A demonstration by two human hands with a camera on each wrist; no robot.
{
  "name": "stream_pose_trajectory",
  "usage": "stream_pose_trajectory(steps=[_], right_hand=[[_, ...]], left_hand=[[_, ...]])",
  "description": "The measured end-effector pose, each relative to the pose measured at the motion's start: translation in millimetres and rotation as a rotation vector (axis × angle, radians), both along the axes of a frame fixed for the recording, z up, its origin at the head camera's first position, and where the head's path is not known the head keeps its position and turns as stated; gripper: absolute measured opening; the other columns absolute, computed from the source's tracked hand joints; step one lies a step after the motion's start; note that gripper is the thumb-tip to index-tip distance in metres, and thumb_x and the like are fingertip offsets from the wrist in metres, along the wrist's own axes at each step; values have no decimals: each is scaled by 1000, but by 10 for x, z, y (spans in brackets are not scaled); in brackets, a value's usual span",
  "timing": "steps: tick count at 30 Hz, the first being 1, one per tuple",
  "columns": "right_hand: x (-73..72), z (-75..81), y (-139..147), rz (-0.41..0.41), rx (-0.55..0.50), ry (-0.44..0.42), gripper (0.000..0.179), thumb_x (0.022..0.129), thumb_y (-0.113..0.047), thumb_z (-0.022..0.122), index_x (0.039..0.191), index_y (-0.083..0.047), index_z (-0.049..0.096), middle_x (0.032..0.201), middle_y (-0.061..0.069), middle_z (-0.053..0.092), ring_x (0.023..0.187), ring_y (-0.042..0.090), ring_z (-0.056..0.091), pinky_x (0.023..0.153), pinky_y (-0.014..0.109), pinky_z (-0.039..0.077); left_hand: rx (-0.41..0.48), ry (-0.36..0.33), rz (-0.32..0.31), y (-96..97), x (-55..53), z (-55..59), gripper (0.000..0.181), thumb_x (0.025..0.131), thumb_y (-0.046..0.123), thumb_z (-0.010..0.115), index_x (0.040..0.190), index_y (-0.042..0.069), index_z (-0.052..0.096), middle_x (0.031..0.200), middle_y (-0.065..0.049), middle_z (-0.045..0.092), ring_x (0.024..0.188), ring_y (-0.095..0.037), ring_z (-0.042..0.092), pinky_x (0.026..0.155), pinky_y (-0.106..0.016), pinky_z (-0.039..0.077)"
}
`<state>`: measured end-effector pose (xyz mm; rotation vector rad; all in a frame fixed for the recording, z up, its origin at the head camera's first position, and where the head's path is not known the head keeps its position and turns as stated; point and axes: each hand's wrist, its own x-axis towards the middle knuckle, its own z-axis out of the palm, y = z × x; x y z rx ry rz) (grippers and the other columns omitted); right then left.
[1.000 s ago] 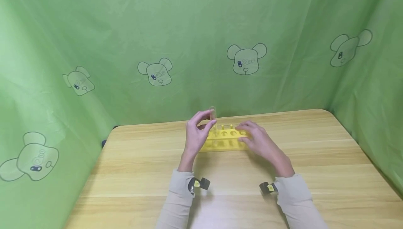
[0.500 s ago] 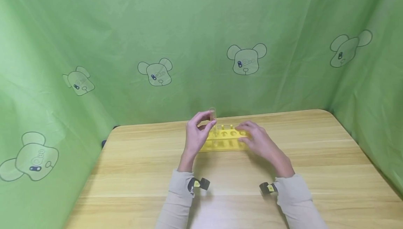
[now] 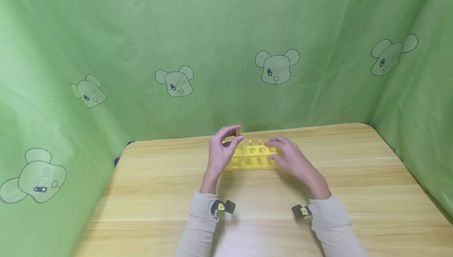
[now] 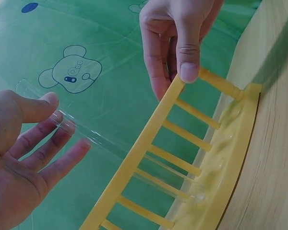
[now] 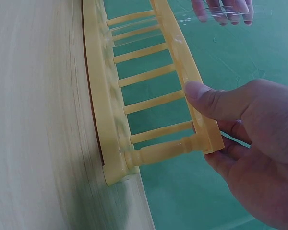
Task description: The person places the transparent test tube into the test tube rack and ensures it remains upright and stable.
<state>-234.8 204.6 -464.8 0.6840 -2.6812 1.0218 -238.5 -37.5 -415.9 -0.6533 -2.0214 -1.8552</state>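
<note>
A clear test tube (image 3: pixel 239 129) stands upright through a hole of a yellow test tube rack (image 3: pixel 253 166). My left hand (image 3: pixel 219 153) pinches its upper part between thumb and fingertips. In the left wrist view the tube (image 4: pixel 101 137) passes through the rack's top bar, and its rounded lower end is at the base. At the rack's right end my right hand (image 3: pixel 293 158) grips the top bar. The right wrist view shows the thumb (image 5: pixel 199 92) on one face of that bar and the other fingers curled behind it, partly hidden.
The rack rests on a wood-grain table (image 3: pixel 262 225), towards its far edge. A green curtain (image 3: pixel 226 33) printed with bear heads hangs behind and at both sides. Several holes and pegs show along the rack between the hands.
The test tube has sunk slightly lower in the rack, and my left hand has come down a little with it. My right hand and the rack have kept their places.
</note>
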Motion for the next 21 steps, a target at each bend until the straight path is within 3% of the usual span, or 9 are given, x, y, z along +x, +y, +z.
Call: stream_pose_trajectory(steps=[8, 21], right_hand=[[2, -2, -1, -1, -2, 6, 43, 88, 1, 77, 129, 4, 65, 131, 20, 62, 121, 41, 58, 107, 57, 48], [9, -10, 1, 2, -6, 3, 43, 88, 1, 77, 130, 4, 65, 131, 20, 62, 122, 41, 58, 108, 58, 47]], left_hand=[[-5, 19, 1, 2, 9, 6, 31, 88, -11, 73, 119, -12, 66, 112, -27, 69, 102, -42, 69, 81, -46, 64], [-9, 8, 10, 3, 5, -19, 30, 88, -11, 73, 118, -10, 67, 113, -25, 70, 102, -40, 69, 81, -42, 64]])
